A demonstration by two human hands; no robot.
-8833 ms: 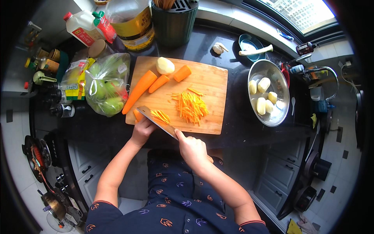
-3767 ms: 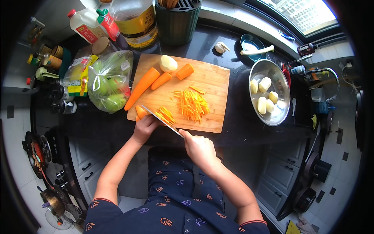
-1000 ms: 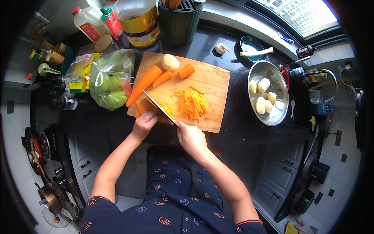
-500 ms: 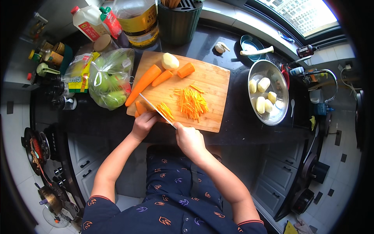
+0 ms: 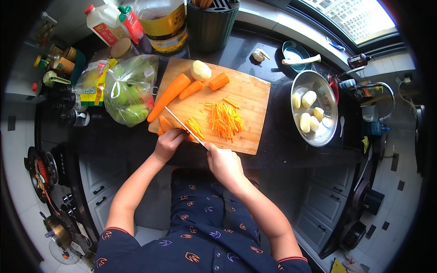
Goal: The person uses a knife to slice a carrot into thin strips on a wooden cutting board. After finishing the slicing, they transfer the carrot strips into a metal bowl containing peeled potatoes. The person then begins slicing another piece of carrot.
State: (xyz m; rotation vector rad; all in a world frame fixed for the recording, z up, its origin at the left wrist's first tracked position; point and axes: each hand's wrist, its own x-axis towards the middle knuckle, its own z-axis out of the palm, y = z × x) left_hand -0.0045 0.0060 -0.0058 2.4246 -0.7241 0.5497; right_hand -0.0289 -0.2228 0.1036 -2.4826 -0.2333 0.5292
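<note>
My right hand (image 5: 225, 166) is wrapped round the handle of a kitchen knife (image 5: 185, 127), whose blade slants up to the left across the wooden cutting board (image 5: 253, 100). Close beside the blade, my left hand (image 5: 169, 144) has curled fingers pressed on a carrot piece, mostly hidden under them. Carrot slices (image 5: 164, 123) show just beyond those fingers. Fresh carrot strips (image 5: 195, 128) lie along the blade's right side, and a larger heap of carrot shreds (image 5: 226, 119) is further right. A long carrot (image 5: 169, 96), two shorter carrot chunks (image 5: 219, 81) and a peeled potato (image 5: 200, 71) rest toward the board's far side.
Left of the board sits a plastic bag of green produce (image 5: 129, 93). Bottles, a large oil jug (image 5: 161, 25) and a dark utensil holder (image 5: 211, 25) line the back. To the right are a steel bowl (image 5: 330, 109) with several peeled potatoes, garlic (image 5: 260, 55) and a faucet (image 5: 389, 93).
The knife and my right hand have shifted very slightly to the right. My left hand keeps its place by the blade; the whole view has moved a little.
</note>
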